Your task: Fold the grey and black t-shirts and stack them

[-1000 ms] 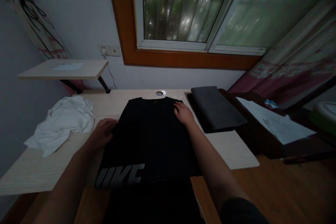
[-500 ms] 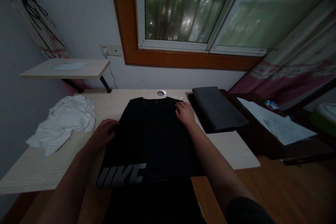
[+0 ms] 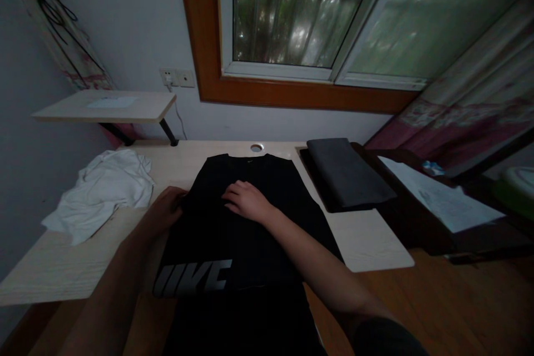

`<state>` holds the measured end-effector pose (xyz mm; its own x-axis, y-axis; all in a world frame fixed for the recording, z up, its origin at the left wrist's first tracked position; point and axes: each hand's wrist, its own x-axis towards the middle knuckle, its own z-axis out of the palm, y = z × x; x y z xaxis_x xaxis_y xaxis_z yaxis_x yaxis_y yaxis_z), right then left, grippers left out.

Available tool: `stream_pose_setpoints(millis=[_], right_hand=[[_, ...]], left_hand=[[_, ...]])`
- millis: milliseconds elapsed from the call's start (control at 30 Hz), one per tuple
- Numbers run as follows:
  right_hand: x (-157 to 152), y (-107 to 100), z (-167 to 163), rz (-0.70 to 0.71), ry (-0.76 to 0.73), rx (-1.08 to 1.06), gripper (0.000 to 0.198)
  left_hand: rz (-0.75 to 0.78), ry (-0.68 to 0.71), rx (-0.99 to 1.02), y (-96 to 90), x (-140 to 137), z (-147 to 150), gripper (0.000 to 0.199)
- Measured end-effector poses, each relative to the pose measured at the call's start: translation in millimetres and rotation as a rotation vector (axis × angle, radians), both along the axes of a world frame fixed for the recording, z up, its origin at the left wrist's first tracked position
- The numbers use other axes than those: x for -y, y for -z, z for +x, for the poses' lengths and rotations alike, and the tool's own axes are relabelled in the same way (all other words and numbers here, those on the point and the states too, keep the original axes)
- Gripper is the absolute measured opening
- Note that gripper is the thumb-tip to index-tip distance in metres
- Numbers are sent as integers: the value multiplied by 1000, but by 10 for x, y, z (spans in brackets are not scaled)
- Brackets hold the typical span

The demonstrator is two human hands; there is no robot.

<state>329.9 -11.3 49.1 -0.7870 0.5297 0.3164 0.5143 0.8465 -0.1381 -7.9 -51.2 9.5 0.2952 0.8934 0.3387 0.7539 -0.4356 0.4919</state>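
A black T-shirt (image 3: 250, 233) lies spread on the desk in front of me, its collar toward the wall. Large grey letters run along its lower left part. At the shirt's left edge is my left hand (image 3: 167, 210), with curled fingers closed on the fabric there. My right hand (image 3: 249, 201) rests over the upper middle of the shirt, palm down, holding nothing; its fingers are loosely stretched toward the left. Part of the shirt's right side is hidden under my right forearm.
A crumpled white cloth (image 3: 110, 183) lies on the left of the pale desk (image 3: 375, 239), below a small raised shelf (image 3: 146, 105). Dark grey folded fabric (image 3: 348, 169) lies on the right. Farther right, a white sheet (image 3: 438, 194) lies on a dark surface. A window is behind the desk.
My right hand has moved left and slightly down, from the shirt's right shoulder to its upper middle. My left hand has stayed at the left edge.
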Motion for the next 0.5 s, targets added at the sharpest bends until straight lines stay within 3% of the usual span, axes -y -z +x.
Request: stream_pose_setpoints(millis=[133, 300, 500], right_hand=[[9, 54, -148, 44, 22, 51, 21], [-130, 127, -36, 68, 184, 40, 16], [-201, 203, 113, -44, 317, -109, 18]], left_hand=[[1, 19, 13, -41, 21, -6, 42], [-7, 49, 12, -69, 46, -28, 41], [11, 43, -4, -25, 38, -68, 34]])
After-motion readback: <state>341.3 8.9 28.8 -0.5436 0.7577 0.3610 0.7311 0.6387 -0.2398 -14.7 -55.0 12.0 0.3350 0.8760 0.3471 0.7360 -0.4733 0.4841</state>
